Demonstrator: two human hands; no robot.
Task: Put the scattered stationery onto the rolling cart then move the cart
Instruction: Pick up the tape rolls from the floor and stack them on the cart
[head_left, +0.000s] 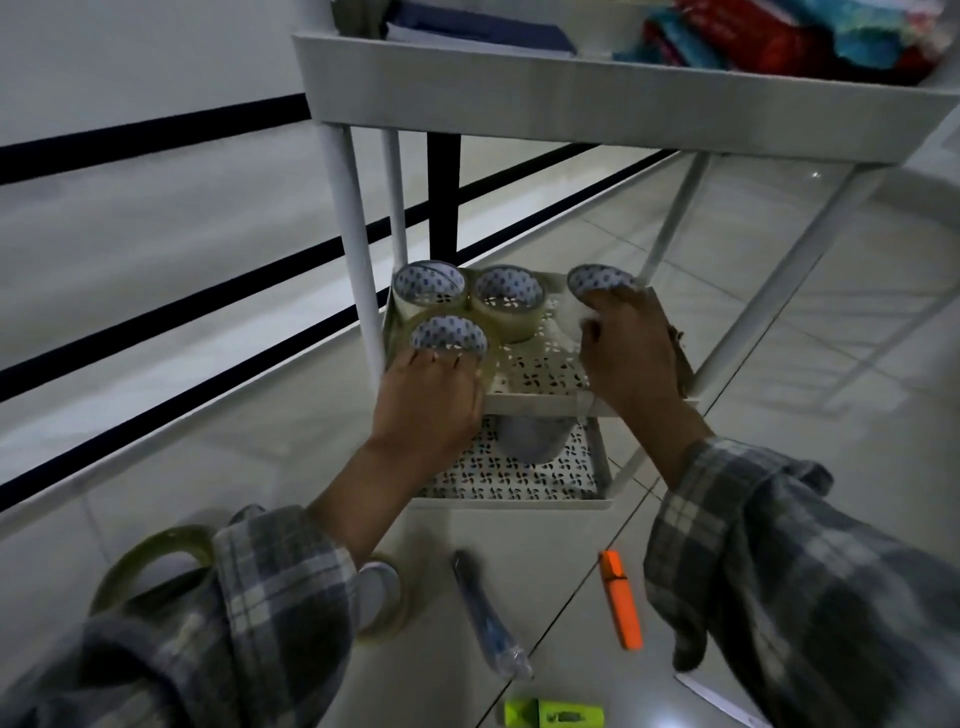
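A white rolling cart (535, 400) stands in front of me, with perforated shelves. Two clear tape rolls (506, 299) stand at the back of its middle shelf. My left hand (428, 400) grips a third tape roll (449, 335) at the shelf's front left. At the shelf's right side my right hand (631, 348) holds another tape roll (597, 280). On the floor near me lie a large tape roll (156, 558), a smaller roll (382, 597), a wrapped blue pen (485, 613), an orange highlighter (621, 597) and a green highlighter (553, 714).
The cart's top tray (571, 98) holds dark books and colourful packets. Its bottom shelf (514, 480) carries a pale cup-like object. A wall with black stripes runs along the left. White paper (719, 701) lies at the lower right on the tiled floor.
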